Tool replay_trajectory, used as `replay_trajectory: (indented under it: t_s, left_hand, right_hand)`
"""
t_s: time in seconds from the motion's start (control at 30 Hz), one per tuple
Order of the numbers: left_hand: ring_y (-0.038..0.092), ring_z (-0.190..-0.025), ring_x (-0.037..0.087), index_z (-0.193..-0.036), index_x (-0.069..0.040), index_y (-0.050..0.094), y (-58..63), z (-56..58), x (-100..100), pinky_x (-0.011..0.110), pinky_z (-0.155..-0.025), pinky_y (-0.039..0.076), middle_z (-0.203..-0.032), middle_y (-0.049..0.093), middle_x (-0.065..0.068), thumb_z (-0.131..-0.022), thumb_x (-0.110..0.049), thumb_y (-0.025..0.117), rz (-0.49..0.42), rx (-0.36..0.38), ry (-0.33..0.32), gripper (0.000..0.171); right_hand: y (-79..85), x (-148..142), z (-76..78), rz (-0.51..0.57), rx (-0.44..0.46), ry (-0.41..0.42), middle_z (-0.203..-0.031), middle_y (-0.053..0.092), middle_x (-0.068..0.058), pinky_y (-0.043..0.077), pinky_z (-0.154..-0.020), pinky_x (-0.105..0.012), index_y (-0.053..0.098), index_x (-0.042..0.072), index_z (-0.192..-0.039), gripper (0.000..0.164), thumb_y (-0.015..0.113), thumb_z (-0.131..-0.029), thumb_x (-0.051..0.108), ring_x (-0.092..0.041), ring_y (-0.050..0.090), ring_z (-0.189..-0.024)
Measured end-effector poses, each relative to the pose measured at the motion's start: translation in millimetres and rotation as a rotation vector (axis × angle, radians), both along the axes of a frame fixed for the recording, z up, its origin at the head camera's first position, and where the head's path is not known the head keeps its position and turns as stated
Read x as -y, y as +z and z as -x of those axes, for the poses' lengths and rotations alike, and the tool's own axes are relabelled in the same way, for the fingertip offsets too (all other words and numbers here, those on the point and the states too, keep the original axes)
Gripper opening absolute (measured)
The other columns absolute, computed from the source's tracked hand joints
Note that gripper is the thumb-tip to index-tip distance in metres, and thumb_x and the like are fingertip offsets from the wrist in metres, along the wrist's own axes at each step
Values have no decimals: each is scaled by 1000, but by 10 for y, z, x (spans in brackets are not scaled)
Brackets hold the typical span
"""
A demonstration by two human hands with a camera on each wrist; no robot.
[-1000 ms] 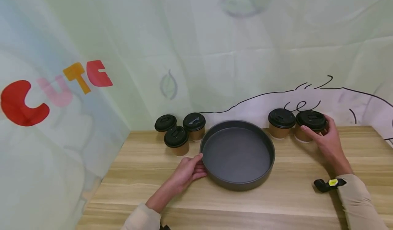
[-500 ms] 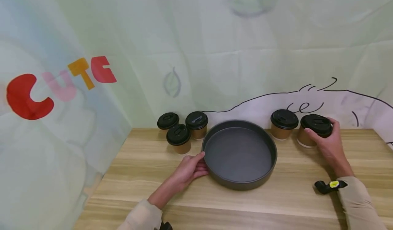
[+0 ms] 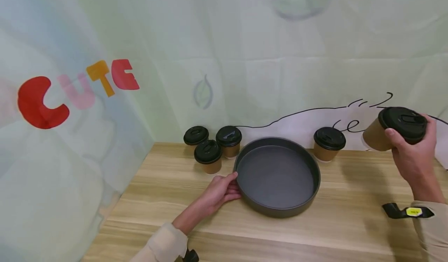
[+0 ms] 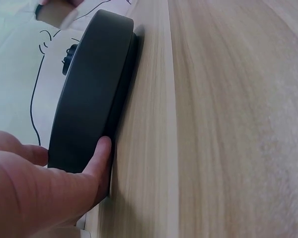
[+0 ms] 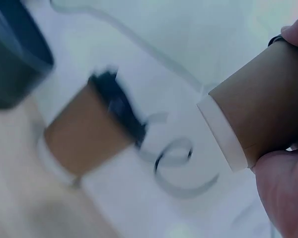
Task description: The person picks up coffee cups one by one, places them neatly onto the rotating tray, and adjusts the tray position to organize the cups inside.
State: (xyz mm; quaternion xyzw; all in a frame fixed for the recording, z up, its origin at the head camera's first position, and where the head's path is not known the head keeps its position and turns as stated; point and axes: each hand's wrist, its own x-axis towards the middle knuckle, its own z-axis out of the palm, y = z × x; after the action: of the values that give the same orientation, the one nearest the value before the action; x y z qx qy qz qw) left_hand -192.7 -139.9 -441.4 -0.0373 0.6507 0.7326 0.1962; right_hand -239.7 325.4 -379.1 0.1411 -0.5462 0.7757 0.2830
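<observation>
My right hand (image 3: 416, 157) grips a brown paper cup with a black lid (image 3: 378, 135), tilted and raised off the table. In the right wrist view the held cup's (image 5: 263, 104) white base points toward the middle. My left hand (image 3: 222, 192) pinches the left edge of a round dark grey baking pan (image 3: 280, 211), thumb at the rim and fingers along the outer wall. In the left wrist view a finger (image 4: 102, 148) lies against the pan's side (image 4: 89, 94). The pan stands flat with nothing in it.
A lidded cup (image 3: 329, 143) stands just right of the pan, near the back. Three similar cups cluster behind left: one at the far left (image 3: 196, 135), one in front (image 3: 211, 165), one beside the pan (image 3: 229, 141). A printed cloth (image 3: 245, 79) hangs behind the wooden table (image 3: 332, 231).
My right hand has lifted its cup off the table, up and to the right, away from the neighbouring cup. The left hand has kept its hold on the pan. The head view has shifted slightly.
</observation>
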Motion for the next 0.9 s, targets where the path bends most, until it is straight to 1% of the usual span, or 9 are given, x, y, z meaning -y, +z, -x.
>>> replay_trajectory:
  t_s: [0.13,0.17,0.23,0.3,0.43,0.5,0.57,0.73,0.9]
  left_hand:
    - [69,-87,17,-120,17,60,7,3,12,40,-91,60,-95,70,13,-110,-25,49,3,4,7,44]
    - [69,-86,17,-120,17,61,7,6,14,39,-90,60,-94,70,13,-110,-25,50,4,6,11,44]
    - [69,-86,18,-119,16,61,8,8,17,39,-90,60,-94,70,13,-110,-25,50,4,9,18,44]
    - [69,-86,18,-119,16,61,8,5,18,39,-89,60,-93,70,13,-109,-25,50,2,8,23,44]
    - [69,-86,17,-119,16,60,-5,-15,15,39,-90,60,-93,69,13,-109,-24,49,-3,12,16,43]
    - [68,-86,17,-119,16,60,-13,-30,13,39,-90,60,-93,69,12,-109,-24,49,-6,14,14,43]
    - [68,-85,17,-119,16,61,-17,-49,10,40,-90,60,-92,69,12,-109,-24,49,-12,15,17,43]
    - [67,-84,17,-116,14,62,-4,-72,-1,39,-88,60,-90,68,10,-109,-25,50,-17,23,33,41]
    - [68,-83,16,-115,14,63,20,-48,-14,37,-86,61,-88,69,10,-108,-23,50,-17,11,30,40]
  right_hand:
    - [240,294,-1,81,-103,206,-144,37,-18,52,-97,-22,36,5,-147,69,57,-88,-25,-26,39,-129]
    - [270,397,4,101,-114,264,-143,38,-19,53,-96,-25,37,4,-145,67,58,-88,-25,-27,41,-128]
    - [299,628,2,84,-105,347,-140,42,-20,54,-94,-26,40,3,-144,65,59,-88,-24,-27,46,-124]
    - [294,866,-16,-13,-53,380,-137,46,-18,55,-91,-24,43,5,-143,63,61,-88,-21,-25,51,-119]
    - [241,1305,-53,-364,66,356,-135,50,-12,52,-92,-19,42,12,-147,65,65,-90,-10,-20,54,-117]
    - [200,1502,-38,-472,97,377,-136,51,-11,50,-95,-19,41,13,-149,66,68,-91,-5,-20,54,-119]
    - [155,1686,-15,-533,119,421,-137,52,-12,50,-94,-20,40,13,-149,67,71,-92,0,-21,55,-118]
    - [-5,2056,13,-607,169,539,-138,52,-14,50,-96,-24,39,12,-147,71,80,-89,11,-25,55,-120]
    - [-233,2254,-27,-679,221,578,-138,53,-15,46,-100,-26,40,10,-145,77,86,-85,18,-29,56,-119]
